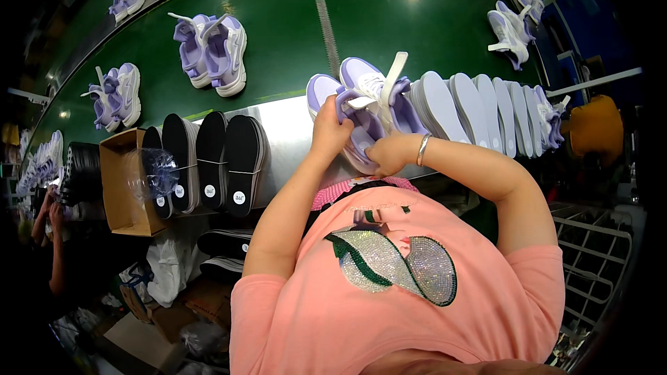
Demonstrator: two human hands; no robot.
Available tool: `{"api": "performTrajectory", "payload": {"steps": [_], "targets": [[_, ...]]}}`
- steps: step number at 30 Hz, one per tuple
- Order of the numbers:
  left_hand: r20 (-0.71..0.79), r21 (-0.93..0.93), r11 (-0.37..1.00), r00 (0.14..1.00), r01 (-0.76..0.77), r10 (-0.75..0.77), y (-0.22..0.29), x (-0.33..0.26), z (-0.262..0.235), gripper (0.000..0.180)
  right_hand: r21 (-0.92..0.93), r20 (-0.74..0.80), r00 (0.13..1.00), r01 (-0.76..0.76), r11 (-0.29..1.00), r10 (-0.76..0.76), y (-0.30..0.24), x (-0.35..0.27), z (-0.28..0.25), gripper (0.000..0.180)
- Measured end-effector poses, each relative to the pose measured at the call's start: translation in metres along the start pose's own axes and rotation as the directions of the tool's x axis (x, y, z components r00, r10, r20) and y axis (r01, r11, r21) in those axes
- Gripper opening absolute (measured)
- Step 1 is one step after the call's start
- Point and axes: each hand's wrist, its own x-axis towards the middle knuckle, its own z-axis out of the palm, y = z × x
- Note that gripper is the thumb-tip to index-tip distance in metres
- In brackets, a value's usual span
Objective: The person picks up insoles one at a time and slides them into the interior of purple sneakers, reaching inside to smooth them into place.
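Observation:
A lavender-and-white sneaker (322,90) is tilted with its opening toward me at the metal ledge of the bench. My left hand (331,128) is closed on the side of its collar, fingers hooked at the opening. At the heel end, my right hand (390,153), with a silver bangle on the wrist, grips the shoe's edge with its fingertips at the opening. A pale lining or insole shows inside between the hands; which one, I cannot tell. The matching sneaker (367,78) stands right beside it, its white strap raised.
Pale grey insoles (439,107) stand in a row to the right. Tied black insoles (244,163) lean at the left, beside a cardboard box (124,198) holding clear plastic. Several sneaker pairs (217,55) sit on the green conveyor belt (278,21). Another person's arm (57,250) shows far left.

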Motion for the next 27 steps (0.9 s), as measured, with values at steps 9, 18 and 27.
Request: {"api": "performTrajectory", "payload": {"steps": [9,18,27], "targets": [[0.015,-0.035,0.998,0.998,0.054,-0.053,0.005,-0.004,0.002,0.041,-0.053,-0.047,0.998,0.034,0.998,-0.037,-0.005,-0.002,0.011,0.024],[-0.239,0.227,0.877,0.848,-0.425,0.473,0.019,-0.035,-0.004,0.038,0.282,-0.669,0.739,0.357,0.890,-0.084,-0.001,-0.074,-0.038,0.028],[-0.238,0.258,0.888,0.865,-0.382,0.441,0.001,-0.021,-0.003,0.036,-0.180,-0.420,0.863,0.224,0.958,-0.281,-0.013,-0.027,0.016,0.041]]}}
